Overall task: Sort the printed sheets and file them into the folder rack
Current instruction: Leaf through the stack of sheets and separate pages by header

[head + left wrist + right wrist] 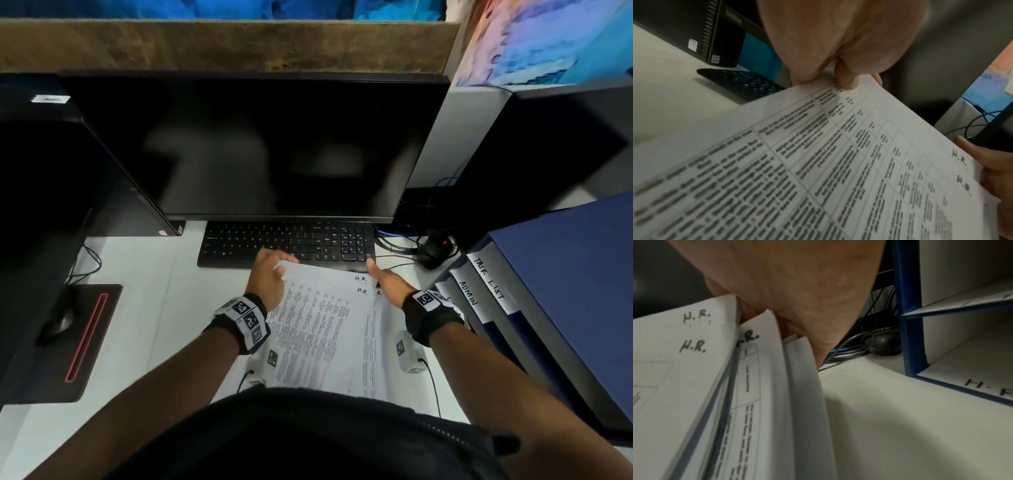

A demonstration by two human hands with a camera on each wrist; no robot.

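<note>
Two hands are shown at the far corners of a stack of printed sheets point(329, 329), which is lifted at its far end above the white table point(144, 308), just in front of the keyboard point(287, 244). The far left corner is pinched by the left hand point(269, 277), its thumb point(845, 78) lying on the printed face and the other fingers curled beneath the edge. The far right corner, where "H.R." is handwritten on several sheets, is held by the right hand point(388, 282), whose fingers are slipped between the fanned-out sheets, as seen in the right wrist view. A blue folder rack point(534, 308) is seen on the table to the right of the sheets, its tabs lettered "ADMIN", "TASK LIST" and "H-R". A dark monitor point(260, 147) is seen behind the keyboard.
</note>
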